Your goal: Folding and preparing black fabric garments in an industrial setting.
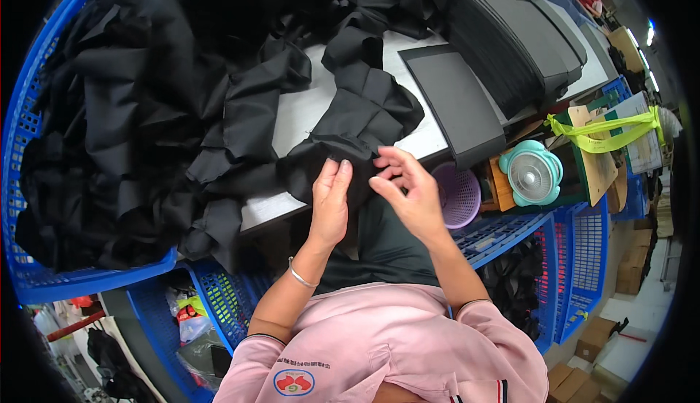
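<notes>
A long chain of black fabric pieces (350, 115) runs across the white table (299, 111) and hangs over its near edge. My left hand (330, 202) lies flat on the end piece at the table's edge, fingers straight. My right hand (405, 188) hovers just to the right, fingers curled and apart, its fingertips at the edge of the same black piece. Whether the right hand pinches the cloth is hard to tell.
A blue crate (29, 140) heaped with black fabric fills the left. A stack of flat black panels (456, 104) and a taller pile (521, 38) sit on the right. Below are a purple basket (459, 195), a small teal fan (532, 173) and blue crates (583, 257).
</notes>
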The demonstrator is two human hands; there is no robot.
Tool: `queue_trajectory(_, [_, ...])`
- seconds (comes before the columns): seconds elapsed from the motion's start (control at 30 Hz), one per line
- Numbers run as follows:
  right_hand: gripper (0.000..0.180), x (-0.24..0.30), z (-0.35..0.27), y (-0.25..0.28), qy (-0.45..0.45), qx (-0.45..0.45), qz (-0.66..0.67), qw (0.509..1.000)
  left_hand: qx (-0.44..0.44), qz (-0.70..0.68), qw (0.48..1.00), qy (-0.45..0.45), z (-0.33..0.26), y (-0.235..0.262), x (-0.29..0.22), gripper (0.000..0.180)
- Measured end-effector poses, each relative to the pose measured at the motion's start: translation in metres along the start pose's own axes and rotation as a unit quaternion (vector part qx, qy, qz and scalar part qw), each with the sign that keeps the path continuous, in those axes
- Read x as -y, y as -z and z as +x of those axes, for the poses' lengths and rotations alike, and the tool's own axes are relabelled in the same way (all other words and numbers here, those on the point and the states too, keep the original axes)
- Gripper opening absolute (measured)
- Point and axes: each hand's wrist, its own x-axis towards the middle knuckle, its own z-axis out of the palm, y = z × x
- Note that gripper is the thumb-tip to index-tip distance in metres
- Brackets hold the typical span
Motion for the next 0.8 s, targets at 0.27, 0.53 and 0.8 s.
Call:
queue_trajectory(0.27, [0.007, -0.025, 0.025, 0.033, -0.075, 0.045, 0.096, 0.992, 0.035, 0.290, 0.954, -0.068, -0.053, 0.011, -0.054, 0.038])
queue_trajectory(0.53, [0.034, -0.004, 0.035, 0.045, -0.161, 0.164, 0.176, 0.957, 0.079, 0.321, 0.944, 0.008, -0.003, 0.026, -0.052, 0.059])
queue_trajectory(0.8, [0.052, -0.035, 0.050, 0.066, -0.255, 0.226, 0.363, 0.867, 0.143, 0.236, 0.959, 0.069, 0.010, 0.026, -0.055, 0.047])
